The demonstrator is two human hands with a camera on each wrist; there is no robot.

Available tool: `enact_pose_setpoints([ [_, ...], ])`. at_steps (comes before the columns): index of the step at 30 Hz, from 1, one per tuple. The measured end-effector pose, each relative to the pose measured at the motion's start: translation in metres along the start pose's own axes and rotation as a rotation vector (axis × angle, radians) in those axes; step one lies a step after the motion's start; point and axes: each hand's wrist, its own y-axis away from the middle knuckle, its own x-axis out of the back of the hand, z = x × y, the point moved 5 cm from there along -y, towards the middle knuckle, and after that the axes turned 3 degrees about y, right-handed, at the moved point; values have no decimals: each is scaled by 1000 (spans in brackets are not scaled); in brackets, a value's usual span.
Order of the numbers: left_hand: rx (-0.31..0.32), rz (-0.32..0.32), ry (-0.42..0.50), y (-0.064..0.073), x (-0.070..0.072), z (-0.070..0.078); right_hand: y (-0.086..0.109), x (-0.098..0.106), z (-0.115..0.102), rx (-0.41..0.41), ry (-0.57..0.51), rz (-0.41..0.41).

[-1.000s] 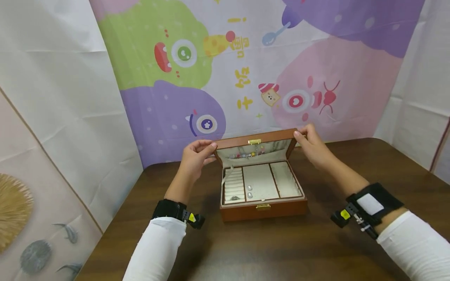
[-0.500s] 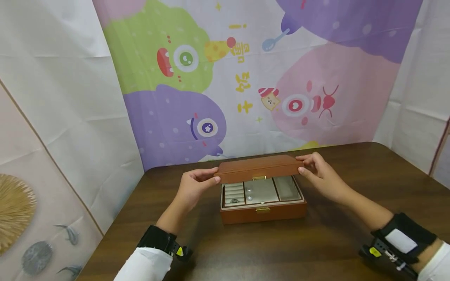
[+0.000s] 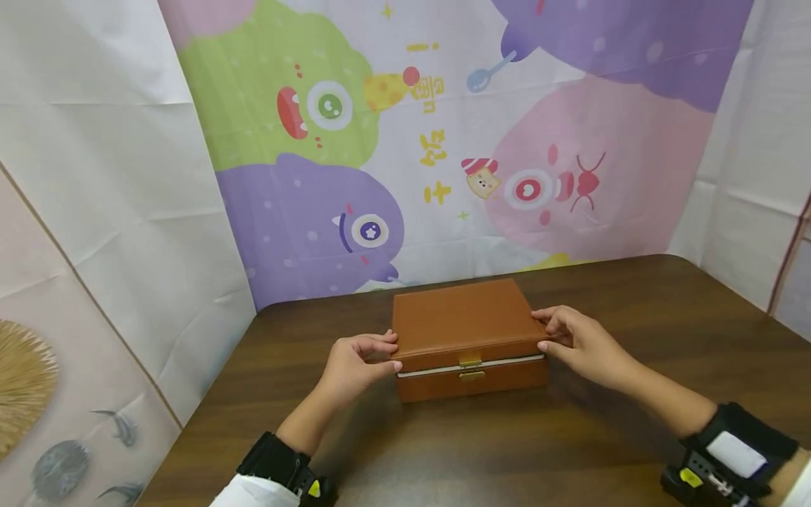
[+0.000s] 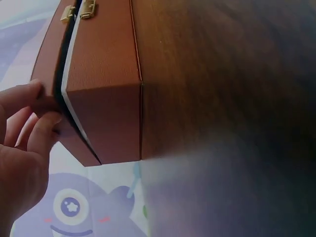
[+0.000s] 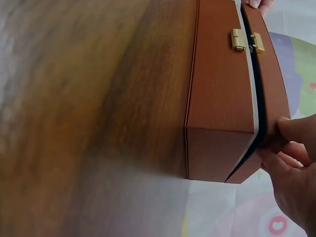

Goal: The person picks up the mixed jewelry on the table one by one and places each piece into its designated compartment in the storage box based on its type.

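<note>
A brown leather-look jewelry box [image 3: 469, 384] sits on the table, its lid [image 3: 462, 317] lowered nearly flat. A narrow gap with a pale inner rim shows along the front, also plain in both wrist views. The gold clasp [image 3: 471, 365] on the lid hangs just above its lower half on the box front. My left hand [image 3: 357, 366] holds the lid's left front corner between thumb and fingers. At the right front corner my right hand [image 3: 586, 345] grips the lid the same way. The compartments inside are hidden.
The dark wooden table [image 3: 443, 451] reaches back to a cartoon-printed cloth [image 3: 443, 232]. White cloth panels [image 3: 120, 141] stand on both sides. Black wrist straps with small cameras are on both forearms.
Both hands have brought the lid down and forward, from raised and leaning back to almost closed. The ring rolls, tray and earrings inside have gone out of sight.
</note>
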Motion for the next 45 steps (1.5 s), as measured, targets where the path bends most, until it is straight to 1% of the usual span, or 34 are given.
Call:
enact_pose_setpoints([
  [5, -36, 1, -64, -1, 0, 2, -2, 0, 1, 11, 33, 11],
  [9, -49, 3, -85, -1, 0, 5, -5, 2, -1, 13, 54, -12],
  [10, -54, 0, -98, 0, -1, 7, -6, 4, -3, 15, 85, -25],
  [12, -84, -8, -186, 1, -3, 13, -10, 8, -10, 30, 175, -56],
  [13, -110, -16, -244, 1, -6, 18, -13, 10, -15, 43, 227, -72],
  [15, -182, -44, -371, 0, -13, 30, -21, 11, -26, 84, 331, -96],
  [17, -264, -79, -490, -2, -24, 41, -28, 4, -40, 140, 393, -119],
  [20, -393, -171, -566, -7, -45, 54, -35, -17, -57, 217, 405, -164],
  [22, -454, -234, -629, -11, -60, 60, -38, -32, -64, 250, 386, -196],
  [24, -514, -273, -716, -14, -74, 65, -42, -43, -69, 273, 372, -214],
  [25, -535, -281, -759, -15, -79, 67, -43, -47, -70, 284, 366, -217],
  [28, -561, -263, -866, -18, -88, 70, -48, -53, -74, 310, 374, -208],
  [32, -559, -218, -922, -21, -91, 72, -51, -53, -75, 318, 410, -190],
  [36, -545, -205, -956, -23, -93, 73, -52, -53, -75, 318, 433, -172],
  [40, -534, -211, -968, -21, -94, 71, -51, -56, -74, 307, 436, -189],
  [45, -548, -198, -974, -17, -95, 68, -47, -61, -73, 300, 450, -194],
])
